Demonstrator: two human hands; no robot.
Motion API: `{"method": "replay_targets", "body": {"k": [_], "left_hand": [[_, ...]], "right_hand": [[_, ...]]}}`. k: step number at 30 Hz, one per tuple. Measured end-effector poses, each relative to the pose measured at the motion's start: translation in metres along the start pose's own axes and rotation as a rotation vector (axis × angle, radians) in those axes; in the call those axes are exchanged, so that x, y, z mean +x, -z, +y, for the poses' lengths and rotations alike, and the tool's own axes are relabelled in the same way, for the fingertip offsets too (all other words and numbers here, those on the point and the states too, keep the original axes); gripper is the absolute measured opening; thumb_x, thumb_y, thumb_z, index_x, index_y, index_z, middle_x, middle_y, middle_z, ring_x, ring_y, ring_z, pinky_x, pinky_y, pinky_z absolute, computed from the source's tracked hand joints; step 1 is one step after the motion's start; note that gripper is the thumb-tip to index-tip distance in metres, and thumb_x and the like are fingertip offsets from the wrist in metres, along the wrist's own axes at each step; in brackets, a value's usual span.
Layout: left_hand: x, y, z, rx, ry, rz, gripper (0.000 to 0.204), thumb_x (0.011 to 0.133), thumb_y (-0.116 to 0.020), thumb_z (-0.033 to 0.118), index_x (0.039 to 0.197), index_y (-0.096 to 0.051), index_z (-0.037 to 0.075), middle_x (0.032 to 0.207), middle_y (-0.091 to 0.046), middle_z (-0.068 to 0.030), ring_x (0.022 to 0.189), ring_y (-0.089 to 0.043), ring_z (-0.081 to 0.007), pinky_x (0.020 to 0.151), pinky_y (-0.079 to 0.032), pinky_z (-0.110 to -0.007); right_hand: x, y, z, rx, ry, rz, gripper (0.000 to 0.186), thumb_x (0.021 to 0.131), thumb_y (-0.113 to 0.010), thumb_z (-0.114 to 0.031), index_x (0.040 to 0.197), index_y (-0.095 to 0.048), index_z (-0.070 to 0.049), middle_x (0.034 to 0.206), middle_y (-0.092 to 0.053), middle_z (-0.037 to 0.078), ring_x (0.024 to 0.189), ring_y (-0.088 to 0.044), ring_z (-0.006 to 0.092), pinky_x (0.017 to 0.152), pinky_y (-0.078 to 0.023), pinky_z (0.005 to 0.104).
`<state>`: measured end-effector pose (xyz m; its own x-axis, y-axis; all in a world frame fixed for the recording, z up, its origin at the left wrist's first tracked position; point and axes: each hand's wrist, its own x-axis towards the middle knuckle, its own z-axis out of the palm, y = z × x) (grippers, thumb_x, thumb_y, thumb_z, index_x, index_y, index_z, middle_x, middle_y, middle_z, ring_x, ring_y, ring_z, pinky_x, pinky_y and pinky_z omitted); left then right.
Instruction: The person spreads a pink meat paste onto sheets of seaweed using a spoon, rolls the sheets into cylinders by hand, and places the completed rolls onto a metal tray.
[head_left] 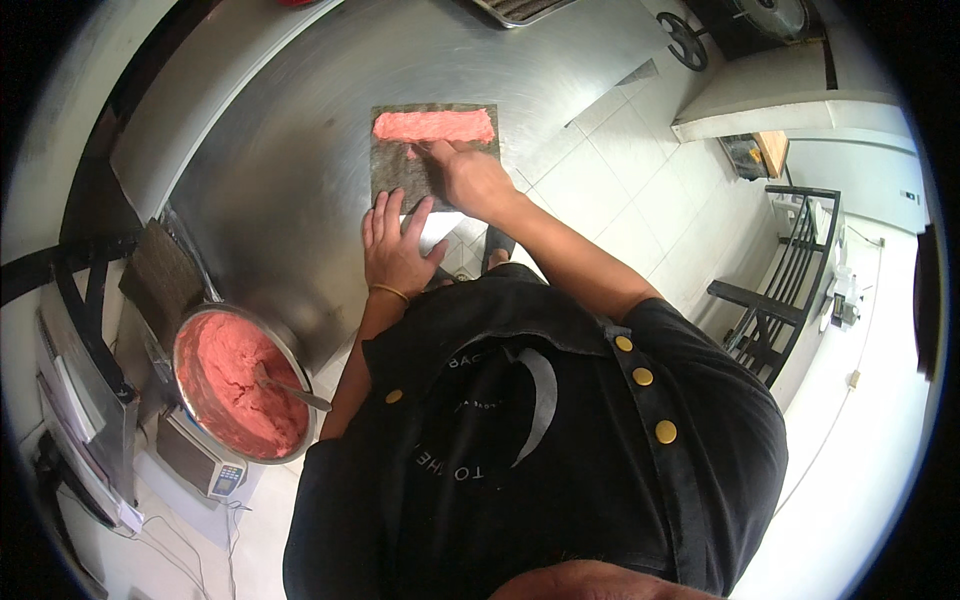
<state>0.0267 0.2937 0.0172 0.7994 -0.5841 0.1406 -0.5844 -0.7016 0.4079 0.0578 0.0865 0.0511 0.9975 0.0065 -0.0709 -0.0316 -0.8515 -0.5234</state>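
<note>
A dark seaweed sheet (408, 172) lies flat on the steel table. A thick band of pink paste (435, 125) runs across its far part, and a small smear sits just below the band. My left hand (397, 247) rests with fingers apart on the sheet's near left edge. Over the sheet's right side is my right hand (472, 180), its fingers curled and their tips at the band's near edge. Whatever those fingers may hold is hidden. To the left, a metal bowl (303, 372) holds more pink paste, with a spoon (300, 392) stuck in it.
The steel table (280, 170) spreads beyond the sheet. More dark sheets (162, 280) lie behind the bowl. A digital scale (205, 455) stands beside the bowl. At the far edge is a metal tray (520, 10). A black metal rack (785, 290) stands on the right.
</note>
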Motion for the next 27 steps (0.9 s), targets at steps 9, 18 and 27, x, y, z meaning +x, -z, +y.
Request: {"method": "replay_targets", "body": {"k": [9, 18, 27], "left_hand": [[-0.001, -0.002, 0.002, -0.02, 0.002, 0.051, 0.069, 0.079, -0.084, 0.037, 0.143, -0.063, 0.021, 0.154, -0.047, -0.0186, 0.148, -0.039, -0.0412, 0.121, -0.029, -0.057], [-0.002, 0.0, 0.004, 0.002, 0.006, 0.044, 0.07, 0.079, -0.084, 0.037, 0.143, -0.063, 0.02, 0.154, -0.047, -0.0183, 0.148, -0.038, -0.0407, 0.122, -0.028, -0.057], [-0.005, -0.001, 0.002, -0.003, 0.016, 0.023, 0.071, 0.08, -0.084, 0.038, 0.144, -0.063, 0.019, 0.157, -0.044, -0.0202, 0.15, -0.036, -0.0411, 0.122, -0.028, -0.057]], "right_hand": [[-0.066, 0.039, 0.059, -0.034, -0.182, 0.131, 0.032, 0.088, -0.057, -0.001, 0.119, -0.059, -0.006, 0.107, -0.068, 0.028, 0.096, -0.07, 0.0468, 0.082, -0.056, 0.0532], [-0.068, 0.047, 0.029, 0.0, -0.098, 0.1, 0.035, 0.089, -0.055, -0.003, 0.123, -0.062, -0.007, 0.106, -0.069, 0.027, 0.1, -0.07, 0.0455, 0.085, -0.056, 0.0522], [-0.055, 0.039, 0.051, -0.022, -0.113, 0.104, 0.034, 0.091, -0.054, -0.004, 0.124, -0.061, -0.006, 0.112, -0.068, 0.029, 0.102, -0.07, 0.0453, 0.086, -0.056, 0.0532]]}}
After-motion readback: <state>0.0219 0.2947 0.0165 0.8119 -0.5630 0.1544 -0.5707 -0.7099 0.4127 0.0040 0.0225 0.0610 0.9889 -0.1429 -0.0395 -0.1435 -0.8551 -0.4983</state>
